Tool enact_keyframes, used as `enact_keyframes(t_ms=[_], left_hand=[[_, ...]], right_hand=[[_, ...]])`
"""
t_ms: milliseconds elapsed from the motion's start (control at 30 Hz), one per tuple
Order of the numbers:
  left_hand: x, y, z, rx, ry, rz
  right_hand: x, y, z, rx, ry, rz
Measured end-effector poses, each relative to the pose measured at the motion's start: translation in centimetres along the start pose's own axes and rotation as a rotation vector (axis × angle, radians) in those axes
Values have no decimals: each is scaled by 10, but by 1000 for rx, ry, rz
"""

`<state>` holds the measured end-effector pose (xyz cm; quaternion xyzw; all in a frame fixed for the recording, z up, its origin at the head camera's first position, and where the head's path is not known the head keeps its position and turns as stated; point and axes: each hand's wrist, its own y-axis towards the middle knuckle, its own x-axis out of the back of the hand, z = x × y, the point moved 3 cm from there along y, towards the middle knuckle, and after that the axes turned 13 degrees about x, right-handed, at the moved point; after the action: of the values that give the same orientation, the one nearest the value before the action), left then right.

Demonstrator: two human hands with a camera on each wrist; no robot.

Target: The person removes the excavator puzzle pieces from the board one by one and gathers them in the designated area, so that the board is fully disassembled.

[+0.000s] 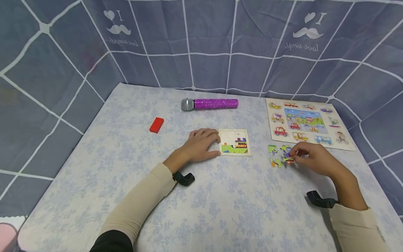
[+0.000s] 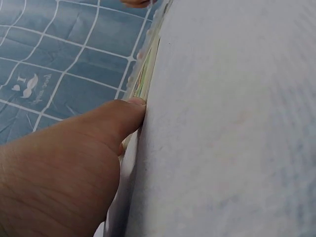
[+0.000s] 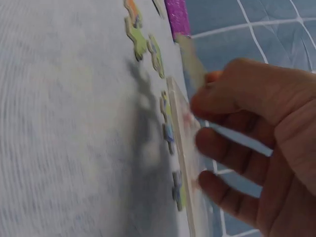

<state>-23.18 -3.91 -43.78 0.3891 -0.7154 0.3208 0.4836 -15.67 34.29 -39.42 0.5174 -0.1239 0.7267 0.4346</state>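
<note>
My left hand (image 1: 201, 144) rests palm down on the tablecloth, its thumb and fingertips at the left edge of a small square puzzle board (image 1: 248, 142). The board holds joined pieces showing green ground and a building along its lower part. In the left wrist view the thumb (image 2: 129, 112) lies along the board's edge. On the right, my right hand (image 1: 311, 159) pinches a jigsaw piece (image 3: 191, 60) between thumb and index finger, above the cloth. Several loose jigsaw pieces (image 1: 276, 162) with green and orange prints lie beneath and beside those fingertips.
A larger wooden picture board (image 1: 300, 136) with vehicle shapes lies behind the right hand. A glittery purple microphone (image 1: 215, 103) lies at the back middle. Left of it sits a red block (image 1: 156, 125). A grid-patterned curtain (image 1: 207, 70) hangs behind the table.
</note>
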Motion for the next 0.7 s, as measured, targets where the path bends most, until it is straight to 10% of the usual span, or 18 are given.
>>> enact_keyframes(t_ms=[700], left_hand=[[3,-1,0,0,-16,-4]], right_hand=[[-9,-5,-9,7,-138,80]])
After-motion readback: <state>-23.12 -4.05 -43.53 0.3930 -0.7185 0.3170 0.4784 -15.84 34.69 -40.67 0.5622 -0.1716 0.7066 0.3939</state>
